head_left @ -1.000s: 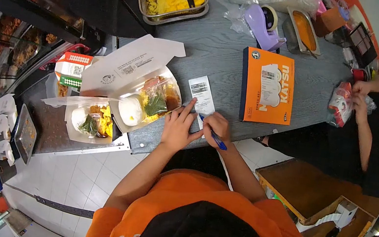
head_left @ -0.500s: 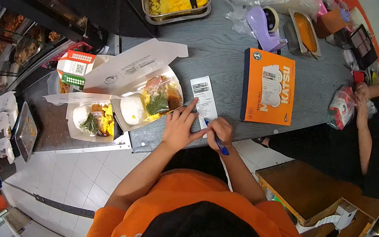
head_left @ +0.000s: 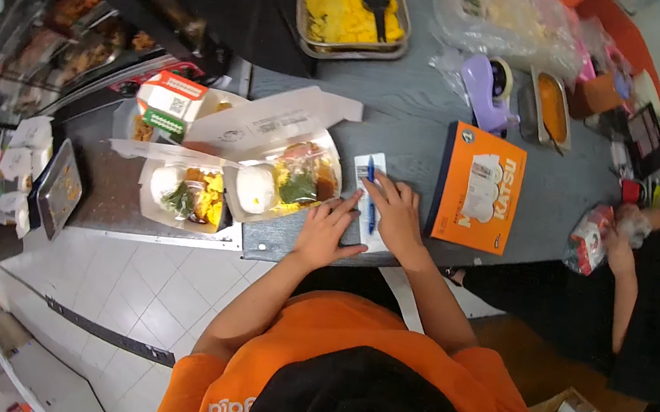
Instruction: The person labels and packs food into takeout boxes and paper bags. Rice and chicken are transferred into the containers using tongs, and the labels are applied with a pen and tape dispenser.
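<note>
A white printed receipt (head_left: 375,245) lies on the grey counter in front of me, with a blue pen (head_left: 370,204) lying lengthwise on it. My right hand (head_left: 397,217) rests over the receipt's right side. Its fingers are stretched out, the fingertips beside or on the pen's upper part; firm contact is not clear. My left hand (head_left: 322,232) lies flat with spread fingers, the index fingertip at the receipt's left edge. Left of it stands an open white meal box (head_left: 270,123) with rice, greens and a wrapped packet. An orange "Katsu" box (head_left: 474,224) lies closed to the right.
A smaller open meal box (head_left: 143,198) and a red-green carton (head_left: 175,106) stand left. At the back are a tray of yellow food (head_left: 301,33) with a black ladle (head_left: 376,2), a purple tape dispenser (head_left: 485,101) and a sauce pan (head_left: 551,107). A co-worker's hand (head_left: 622,244) holds a bag at right.
The blue pen was in my right hand at the receipt's lower end; now it lies on the receipt and that hand has opened and moved up. The view has shifted.
</note>
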`<control>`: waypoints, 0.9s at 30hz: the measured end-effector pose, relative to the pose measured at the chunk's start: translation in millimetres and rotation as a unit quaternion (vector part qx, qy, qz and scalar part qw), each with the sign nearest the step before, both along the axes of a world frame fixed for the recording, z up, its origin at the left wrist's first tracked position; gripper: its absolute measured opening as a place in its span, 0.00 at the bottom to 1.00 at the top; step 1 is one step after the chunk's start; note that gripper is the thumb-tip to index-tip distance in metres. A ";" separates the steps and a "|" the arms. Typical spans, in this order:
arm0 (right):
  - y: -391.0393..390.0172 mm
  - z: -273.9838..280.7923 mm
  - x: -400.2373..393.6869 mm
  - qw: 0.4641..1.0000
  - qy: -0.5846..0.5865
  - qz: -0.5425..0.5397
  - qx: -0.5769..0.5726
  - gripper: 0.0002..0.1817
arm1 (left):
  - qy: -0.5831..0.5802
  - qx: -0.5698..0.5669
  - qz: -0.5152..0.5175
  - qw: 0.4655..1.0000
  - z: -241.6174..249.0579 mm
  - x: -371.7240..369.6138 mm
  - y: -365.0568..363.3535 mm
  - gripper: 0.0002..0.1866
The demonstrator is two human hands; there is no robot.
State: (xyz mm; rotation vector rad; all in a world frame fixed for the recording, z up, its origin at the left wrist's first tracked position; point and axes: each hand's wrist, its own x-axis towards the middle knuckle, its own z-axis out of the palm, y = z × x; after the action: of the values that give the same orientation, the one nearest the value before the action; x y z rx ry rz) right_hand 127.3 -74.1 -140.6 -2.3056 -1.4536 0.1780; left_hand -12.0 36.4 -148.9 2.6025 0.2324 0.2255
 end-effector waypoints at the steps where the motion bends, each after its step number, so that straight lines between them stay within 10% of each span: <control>1: 0.9 -0.2 0.3 1.000 0.016 0.004 0.007 0.29 | -0.021 -0.026 -0.005 0.999 6.5 -3.0 2.8 0.26; 6: 15.0 18.5 -0.6 0.996 0.024 -0.019 0.084 0.24 | -0.207 -0.042 0.052 0.976 29.6 -66.3 37.1 0.14; 11: 71.0 75.8 -39.3 0.963 0.079 0.043 0.253 0.12 | -0.253 0.166 0.563 0.769 48.6 -156.6 135.4 0.17; 18: 179.5 75.5 -155.8 0.944 0.133 0.227 0.198 0.11 | -0.107 -0.096 0.459 0.877 22.2 -234.4 230.9 0.14; 27: 269.4 48.1 -253.2 0.957 0.012 0.290 -0.012 0.15 | -0.116 -0.102 0.452 0.878 21.8 -307.2 238.7 0.09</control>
State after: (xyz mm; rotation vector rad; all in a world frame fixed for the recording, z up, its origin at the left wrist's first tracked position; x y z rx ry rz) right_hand -125.9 195.3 -92.4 -1.8193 -2.0855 0.3876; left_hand -319.2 275.0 -127.1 2.0420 1.2977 0.7764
